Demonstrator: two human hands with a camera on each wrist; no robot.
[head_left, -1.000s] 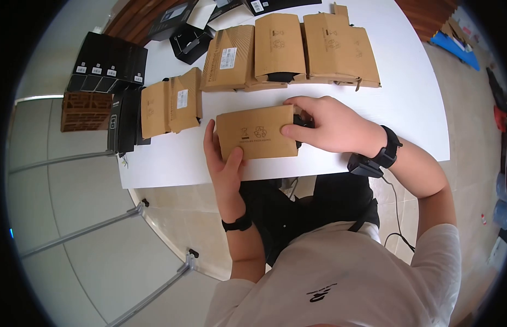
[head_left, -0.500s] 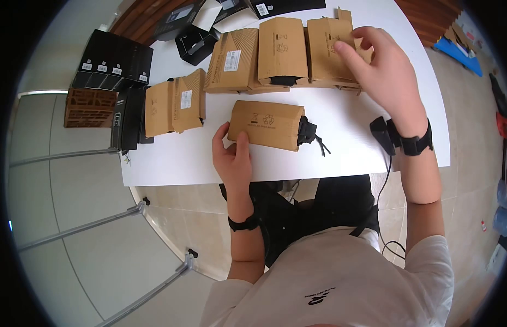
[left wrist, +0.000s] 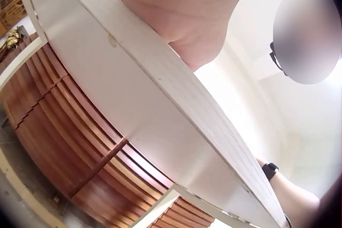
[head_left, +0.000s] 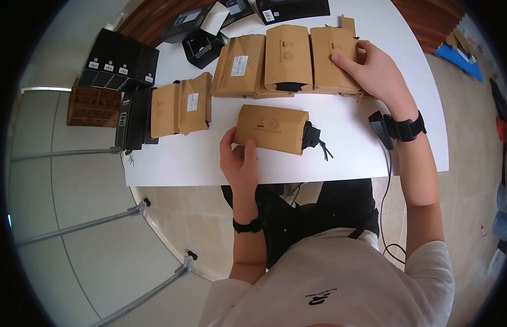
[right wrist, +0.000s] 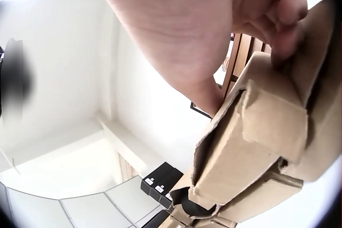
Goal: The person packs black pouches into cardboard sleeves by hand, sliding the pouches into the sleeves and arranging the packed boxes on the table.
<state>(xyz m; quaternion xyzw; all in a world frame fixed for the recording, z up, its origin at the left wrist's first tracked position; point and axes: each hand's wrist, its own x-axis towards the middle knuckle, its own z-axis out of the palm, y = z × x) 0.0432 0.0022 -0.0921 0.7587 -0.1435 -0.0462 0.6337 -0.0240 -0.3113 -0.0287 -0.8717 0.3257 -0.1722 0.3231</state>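
Note:
In the head view a brown cardboard box (head_left: 271, 129) lies on the white table, black material and cords (head_left: 313, 135) sticking out of its right end. The left hand (head_left: 240, 163) touches its lower left corner, thumb at the near edge and fingers at the left end. At the right of the back row, the right hand (head_left: 380, 72) grips another cardboard box (head_left: 334, 60), thumb on top and fingers at its right side. The right wrist view shows that hand (right wrist: 197, 30) over cardboard flaps (right wrist: 275, 124); the box's contents are hidden.
More cardboard boxes stand beside the gripped one (head_left: 288, 54) and at the left (head_left: 193, 103). Black boxes are stacked at the far left (head_left: 120, 60), with opened black boxes (head_left: 203, 48) at the back. A cable (head_left: 382, 196) hangs from the right wrist camera.
The right hand has left the near box's right end and moved back and right to the row, now gripping the rightmost box. The near box has turned slightly; the left hand stays at its corner.

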